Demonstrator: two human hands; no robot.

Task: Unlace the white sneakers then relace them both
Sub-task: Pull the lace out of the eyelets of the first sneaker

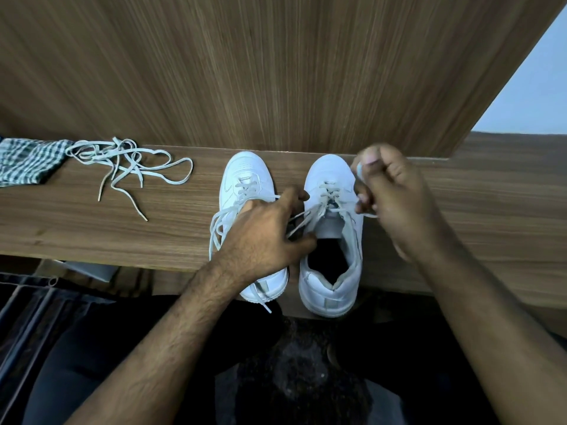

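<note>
A wood-grain wall panel [276, 72] rises behind a wood-grain tabletop [92, 222], and the 2 white sneakers stand side by side on that tabletop, toes pointing to the panel and heels at the near edge. The right sneaker [333, 271] serves as landmark: its mouth gapes open and dark, and its lace [326, 191] crosses the eyelets near the toe, with loose ends trailing out to either side. Just left of it, almost touching, stands the left sneaker [242, 176], partly covered by the person's left hand [267, 237]; slack loops of its own lace [217, 228] spill over its outer side, and 1 end hangs past the heel.

The left hand lies across the gap between the 2 shoes – its fingers curl over a strand that runs from the right sneaker's eyelets, thumb near that shoe's tongue. The right hand [389, 191] hovers over the right side of the right sneaker's toe, its fingers closed in a pinch on the other end of that lace, drawn taut from the eyelets.

Well to the left of the right sneaker, a loose tangled shoelace [129, 164] lies on the tabletop, and beyond it – at the far left edge – a checked cloth [27, 164] touches the tangle.
</note>
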